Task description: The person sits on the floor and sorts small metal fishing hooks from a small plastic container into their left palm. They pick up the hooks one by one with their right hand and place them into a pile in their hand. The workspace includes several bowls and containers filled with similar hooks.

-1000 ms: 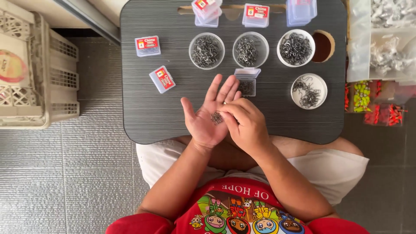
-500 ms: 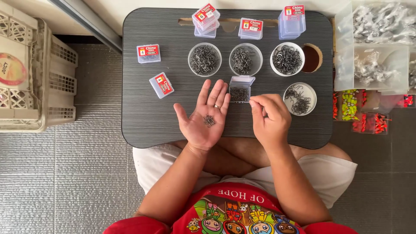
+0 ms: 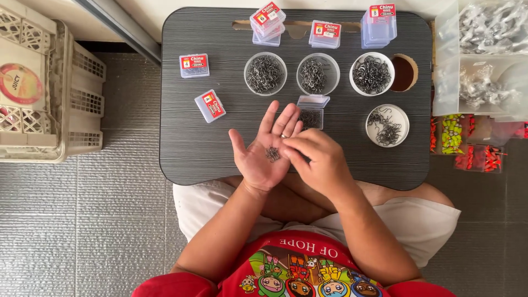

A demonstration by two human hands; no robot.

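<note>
A small pile of fish hooks [image 3: 273, 154] lies in the open, flat left hand [image 3: 263, 153]. The right hand [image 3: 314, 160] pinches at them with its fingertips [image 3: 287, 147]. They look light, stiff, sharp and prone to tangling, best picked by the shank.

Colours and patterns: the lap table [image 3: 192, 143] is charcoal with a fine horizontal ribbing; on it stand round white bowls [image 3: 265, 73] of dark grey metal hooks [image 3: 372, 73], and small clear plastic boxes [image 3: 210, 105] bearing red-and-white labels. The left hand [image 3: 263, 151] cups a small dark grey cluster of hooks [image 3: 273, 154] in its palm, while the shirt [image 3: 297, 269] below is red with white lettering and a multicoloured cartoon print over white shorts [image 3: 423, 220]. At the margins lie a cream lattice crate [image 3: 82, 104], grey textured floor tiles [image 3: 82, 220], and packets of yellow-green and red-orange lures [image 3: 467, 146].
</note>
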